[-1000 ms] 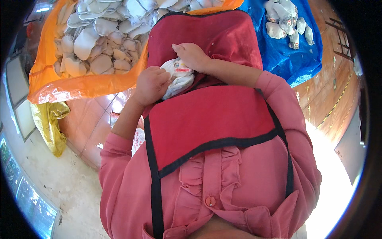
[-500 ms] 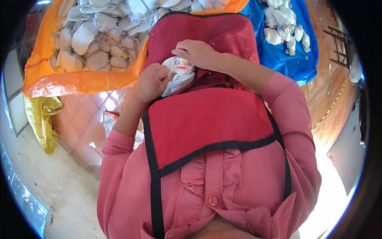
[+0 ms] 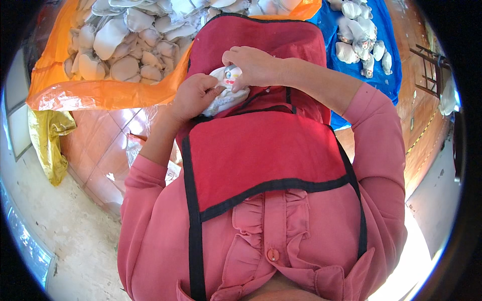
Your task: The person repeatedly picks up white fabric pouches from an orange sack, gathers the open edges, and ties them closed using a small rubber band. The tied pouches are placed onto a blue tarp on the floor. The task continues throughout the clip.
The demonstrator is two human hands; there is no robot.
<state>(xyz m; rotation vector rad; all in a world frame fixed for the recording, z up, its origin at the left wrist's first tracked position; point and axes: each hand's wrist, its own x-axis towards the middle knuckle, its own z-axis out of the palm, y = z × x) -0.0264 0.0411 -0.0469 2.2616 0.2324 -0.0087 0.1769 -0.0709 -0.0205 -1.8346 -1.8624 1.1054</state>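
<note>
A small white plush piece (image 3: 227, 102) lies over my lap on the red apron (image 3: 266, 145), with an embroidered face of blue eye and red mouth turned up. My left hand (image 3: 195, 96) grips its left side, thumb pressed on the fabric beside the face. From the right, my right hand (image 3: 257, 66) curls over the upper edge, its thumb against the right of the face. That thumb and the curled fingers cover part of the piece, so its far side is hidden.
An orange sheet (image 3: 95, 95) at the far left holds a heap of white fabric pieces (image 3: 110, 39). Several stuffed white plush pieces (image 3: 362, 37) lie on a blue sheet (image 3: 346, 85) at the far right. A yellow bag (image 3: 47, 145) lies at the left, a dark rack (image 3: 429, 70) stands far right.
My right thumb has moved down onto the right of the face, covering part of the red mouth. The plush piece has turned slightly between my hands.
</note>
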